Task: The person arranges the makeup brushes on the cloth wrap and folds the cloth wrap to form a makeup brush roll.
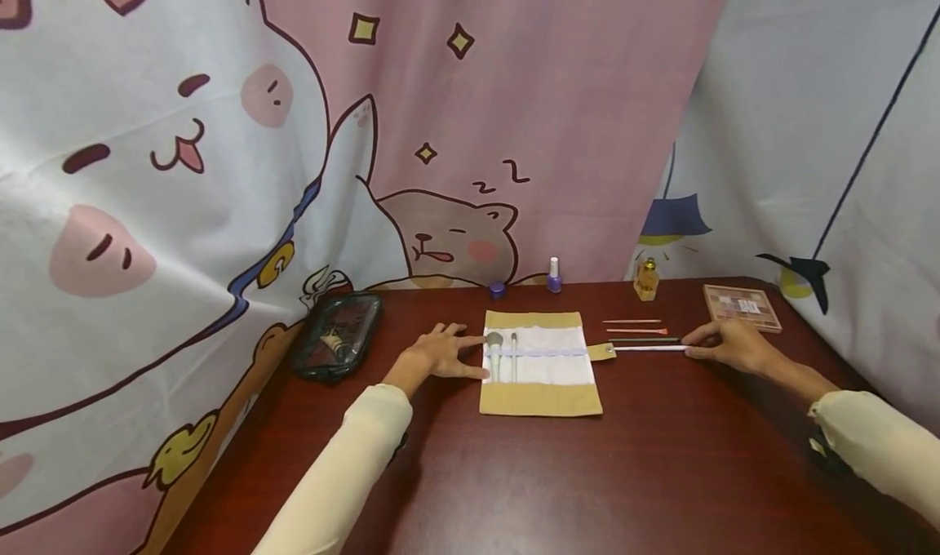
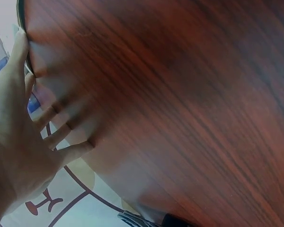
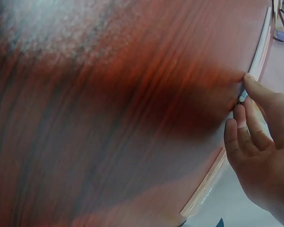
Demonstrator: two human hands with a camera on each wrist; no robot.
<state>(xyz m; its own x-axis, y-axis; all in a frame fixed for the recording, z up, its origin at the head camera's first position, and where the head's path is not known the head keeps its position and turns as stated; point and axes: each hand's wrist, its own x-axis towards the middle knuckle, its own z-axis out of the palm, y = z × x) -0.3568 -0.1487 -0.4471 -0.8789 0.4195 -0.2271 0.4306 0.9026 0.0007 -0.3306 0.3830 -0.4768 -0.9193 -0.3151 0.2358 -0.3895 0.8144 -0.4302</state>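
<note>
An unfolded tan-and-white fabric brush roll (image 1: 539, 400) lies on the table, with a large makeup brush (image 1: 495, 363) and a slimmer brush (image 1: 514, 363) in its left part. My left hand (image 1: 441, 354) rests at the roll's left edge, fingers spread, thumb and forefinger touching it. To the right, my right hand (image 1: 734, 346) pinches the right end of a thin white stick (image 1: 649, 348) between thumb and fingers. The stick lies flat, its other end by the roll's strap (image 1: 602, 352). Just behind it are a dark stick (image 1: 639, 340), a red-tipped brush (image 1: 635, 331) and a brown stick (image 1: 631, 321).
At the left lies a black see-through pouch (image 1: 339, 335). Along the back stand a small purple jar (image 1: 497, 290), a purple nail polish bottle (image 1: 554, 277) and a yellow glass bottle (image 1: 646, 281). An eyeshadow palette (image 1: 742, 308) sits behind my right hand. A printed curtain (image 1: 573, 130) borders the table.
</note>
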